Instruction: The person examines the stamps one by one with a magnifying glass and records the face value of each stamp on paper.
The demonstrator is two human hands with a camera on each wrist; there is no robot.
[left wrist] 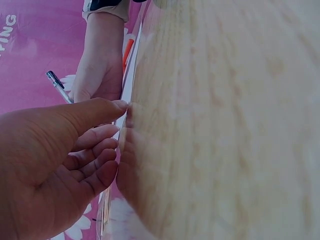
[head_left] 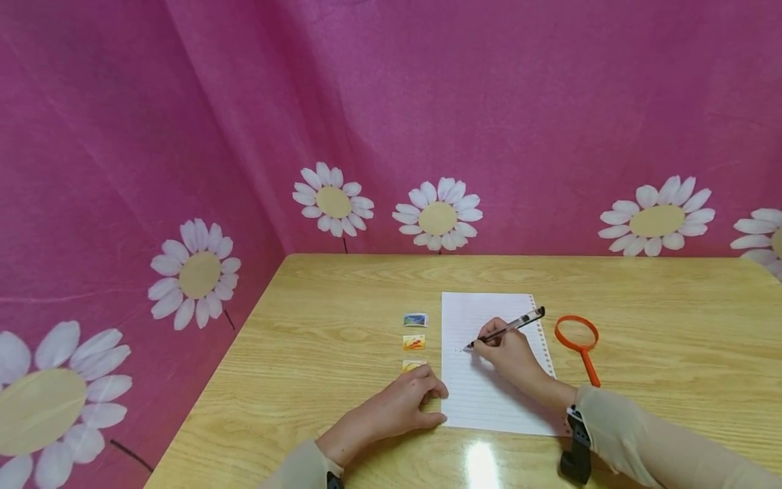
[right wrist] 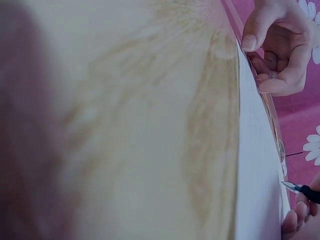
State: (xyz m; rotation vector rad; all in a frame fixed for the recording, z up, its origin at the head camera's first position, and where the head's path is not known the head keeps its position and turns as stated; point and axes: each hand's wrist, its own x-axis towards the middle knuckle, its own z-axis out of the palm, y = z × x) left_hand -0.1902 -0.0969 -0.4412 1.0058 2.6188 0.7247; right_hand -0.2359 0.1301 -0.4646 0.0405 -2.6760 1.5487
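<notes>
My right hand pinches a black-capped pen, whose tip is at the lined paper. A few small marks stand on the sheet left of the tip. In the right wrist view the pen's metal point shows near the sheet. My left hand rests at the paper's lower left edge, fingers loosely bent, thumb apart from them. Just beyond it lie three small picture cards in a column: a blue one, a yellow and red one, and a yellow one partly hidden by the left hand.
An orange-red magnifying glass lies right of the paper. The wooden table meets a pink curtain with white daisies along its back and left edges. A black wrist device sits on the right wrist.
</notes>
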